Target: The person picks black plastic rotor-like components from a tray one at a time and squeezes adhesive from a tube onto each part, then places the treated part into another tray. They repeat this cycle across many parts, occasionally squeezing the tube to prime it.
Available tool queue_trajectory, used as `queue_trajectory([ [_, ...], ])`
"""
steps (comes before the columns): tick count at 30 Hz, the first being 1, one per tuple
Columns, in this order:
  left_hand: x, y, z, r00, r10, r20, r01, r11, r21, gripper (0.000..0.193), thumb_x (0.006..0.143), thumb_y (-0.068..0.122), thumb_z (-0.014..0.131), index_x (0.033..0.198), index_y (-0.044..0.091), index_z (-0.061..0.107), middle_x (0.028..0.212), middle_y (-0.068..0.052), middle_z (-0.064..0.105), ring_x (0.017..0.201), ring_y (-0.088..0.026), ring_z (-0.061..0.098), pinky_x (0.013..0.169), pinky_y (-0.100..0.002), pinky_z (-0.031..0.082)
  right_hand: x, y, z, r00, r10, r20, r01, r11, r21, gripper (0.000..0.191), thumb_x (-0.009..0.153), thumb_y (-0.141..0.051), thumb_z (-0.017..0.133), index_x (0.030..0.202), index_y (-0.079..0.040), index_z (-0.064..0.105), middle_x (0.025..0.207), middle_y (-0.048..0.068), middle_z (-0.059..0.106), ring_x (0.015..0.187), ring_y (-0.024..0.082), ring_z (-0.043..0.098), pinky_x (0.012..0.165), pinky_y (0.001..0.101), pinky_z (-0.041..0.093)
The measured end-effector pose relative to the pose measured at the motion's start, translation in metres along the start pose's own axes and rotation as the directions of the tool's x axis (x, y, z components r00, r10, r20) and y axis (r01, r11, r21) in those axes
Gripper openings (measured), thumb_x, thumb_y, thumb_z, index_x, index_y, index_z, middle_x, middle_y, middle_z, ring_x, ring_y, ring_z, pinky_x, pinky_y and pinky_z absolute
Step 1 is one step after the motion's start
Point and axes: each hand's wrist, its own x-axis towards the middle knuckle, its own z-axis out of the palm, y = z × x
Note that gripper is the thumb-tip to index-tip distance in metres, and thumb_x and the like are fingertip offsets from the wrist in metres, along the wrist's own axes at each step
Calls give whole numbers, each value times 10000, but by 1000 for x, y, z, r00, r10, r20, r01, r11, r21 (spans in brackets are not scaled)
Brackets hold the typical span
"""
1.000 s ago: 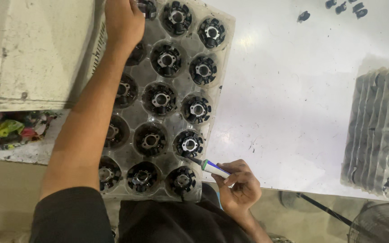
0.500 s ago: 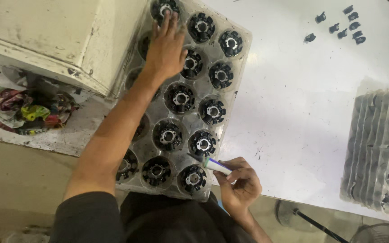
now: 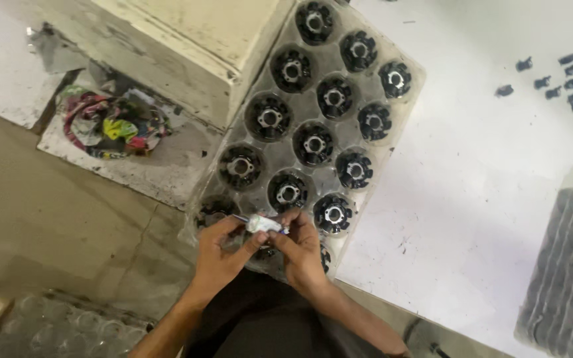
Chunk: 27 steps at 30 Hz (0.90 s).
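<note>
A clear plastic tray [image 3: 411,73] lies slanted across the near edge of a white table [image 3: 485,192]. Its wells hold several round black parts [image 3: 313,144] with metal centres. Over the tray's near end, my left hand [image 3: 223,250] and my right hand [image 3: 300,246] both pinch a small white tube [image 3: 263,224] with a blue tip. The left fingers are at its blue end, the right fingers at the other end. My hands hide the nearest wells.
A cream box-like cabinet [image 3: 200,40] stands left of the tray. Crumpled coloured wrappers [image 3: 114,126] lie on the floor beside it. Small black pieces [image 3: 552,79] are scattered at the table's far right. A stack of clear trays [image 3: 568,272] sits at right; more trays [image 3: 54,328] lie at bottom left.
My left hand has come back from the far end of the tray to the near end and now pinches the tube together with my right hand. The view has shifted left.
</note>
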Motion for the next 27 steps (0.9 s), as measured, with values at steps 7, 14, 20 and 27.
queue_trajectory([
  [7, 17, -75, -129, 858, -18, -514, 132, 974, 186, 262, 1023, 240, 735, 1073, -16, 721, 842, 5, 655, 733, -53, 539, 640, -214, 418, 2, 7, 23, 975, -118, 189, 177, 924, -339, 273, 965, 52, 659, 1149, -66, 496, 1266, 142, 669, 1167, 186, 658, 990, 327, 543],
  [14, 107, -133, -242, 883, -112, -455, 436, 553, 710, 444, 823, 539, 851, 968, 119, 827, 843, -104, 752, 763, -285, 706, 702, -407, 538, -1, -16, -13, 964, -262, 45, 260, 890, -374, 126, 1015, 45, 635, 1053, -19, 534, 1165, 200, 707, 1039, 241, 707, 930, 390, 616],
  [20, 60, -111, -219, 762, -20, -647, 487, 676, 553, 461, 891, 524, 853, 1001, 78, 816, 792, -107, 736, 709, -212, 678, 663, -373, 522, 46, -102, -68, 858, -497, 132, 478, 677, -560, 133, 1014, 95, 551, 1038, -28, 505, 1133, 242, 707, 942, 286, 776, 829, 411, 695],
  [27, -74, -105, -118, 664, -616, -424, 578, 783, -230, 476, 864, 407, 690, 1220, 105, 595, 893, -98, 715, 668, -185, 680, 580, -351, 556, 239, -238, -140, 901, -418, 119, 348, 530, -774, 177, 1001, 39, 732, 1113, 30, 595, 1066, 200, 713, 860, 219, 743, 781, 328, 655],
])
